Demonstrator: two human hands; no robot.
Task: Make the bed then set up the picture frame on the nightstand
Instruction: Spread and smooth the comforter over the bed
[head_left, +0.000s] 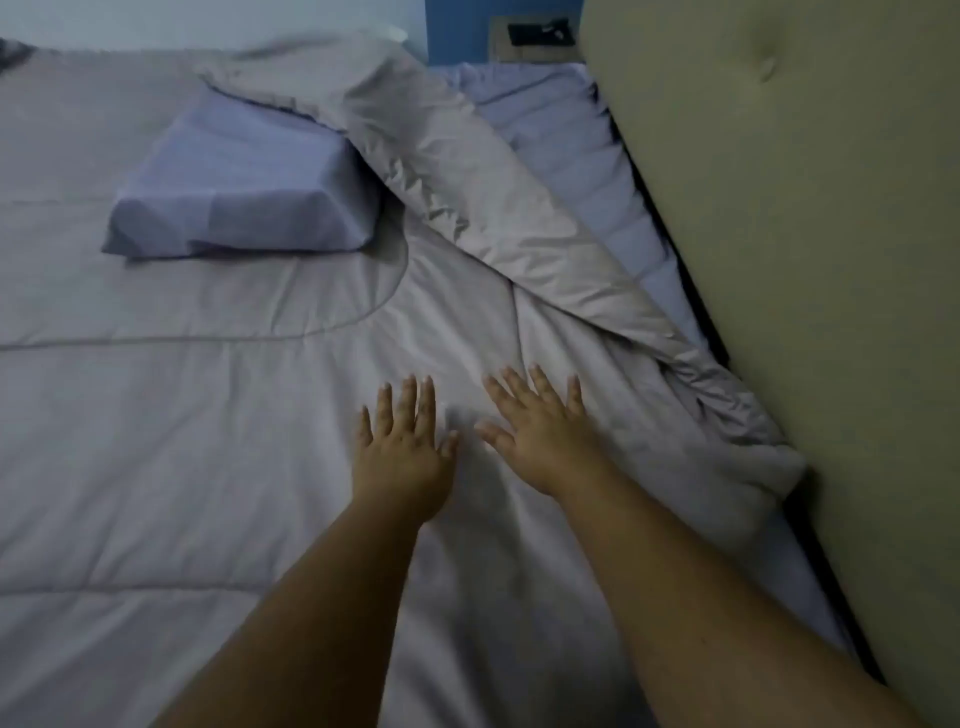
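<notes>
Two open grips press flat on the grey comforter (156, 441), holding nothing. Beyond the right grip (540, 441) its edge lies folded back beside the headboard (805, 260); the pillow (244, 192) sits ahead of the left grip (402, 457). Sweeping outward toward that fold should flatten it. No picture frame shows.

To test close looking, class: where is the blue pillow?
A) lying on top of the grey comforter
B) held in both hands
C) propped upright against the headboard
A: the pillow lies flat on the comforter, apart from the headboard, while the left hand and right hand press flat on the comforter.
</notes>
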